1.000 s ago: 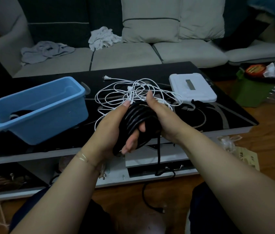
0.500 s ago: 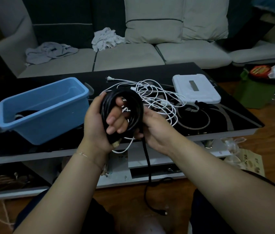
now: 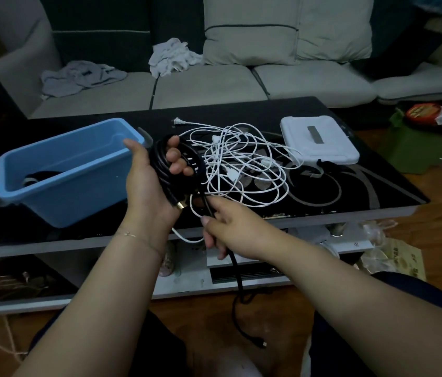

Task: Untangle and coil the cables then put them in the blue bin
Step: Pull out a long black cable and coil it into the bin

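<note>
I'm watching the left hand [image 3: 150, 183] curling its fingers through the coiled black cable [image 3: 165, 170], just beside the blue bin [image 3: 59, 170] (a dark coil is lying inside). The right hand [image 3: 230, 229] is pinching the cable's loose tail below the table [image 3: 350, 191] edge.

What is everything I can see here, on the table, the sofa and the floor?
bin: one, blue, left on the table, something dark inside.
black cable: one, coiled in the left hand, its tail hanging to the floor.
white cables: a tangle, middle of the table.
white box: one, right on the table.
table: one, black glossy top.
sofa: one, pale grey, behind the table.
cloths: two, white and grey, on the sofa.
green container: one, on the floor at right.
left hand: grips the coil.
right hand: holds the cable's tail.
</note>
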